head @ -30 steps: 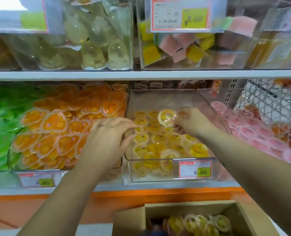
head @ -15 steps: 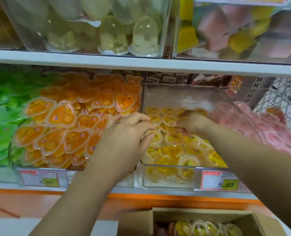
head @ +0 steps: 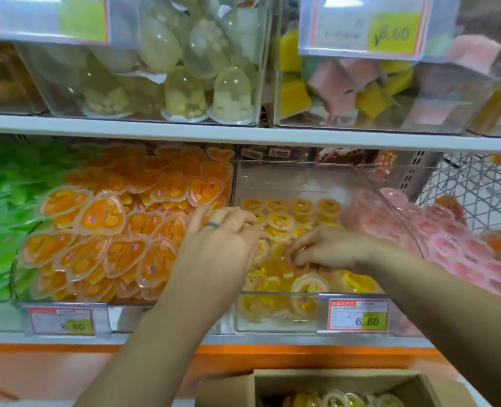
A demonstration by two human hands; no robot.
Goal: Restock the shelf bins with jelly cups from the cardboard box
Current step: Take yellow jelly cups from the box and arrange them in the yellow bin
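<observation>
right hand (head: 328,248) drawn nearer, fingers (head: 295,254) curled, left hand (head: 222,248) splayed

"6.60" on the price tag (head: 357,314) of the jelly cup bin (head: 287,183); "8.60" on the upper tag (head: 360,26)

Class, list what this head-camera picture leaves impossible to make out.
Head view:
- Right hand: fingertips buried among yellow jelly cups; whether it pinches one is unclear.
- Cardboard box: cut off by bottom edge; cups left unknown.
- Price tag under orange cups: blurred, first digit unreadable.
- Clear bin: front-left corner hidden by left hand.
</observation>
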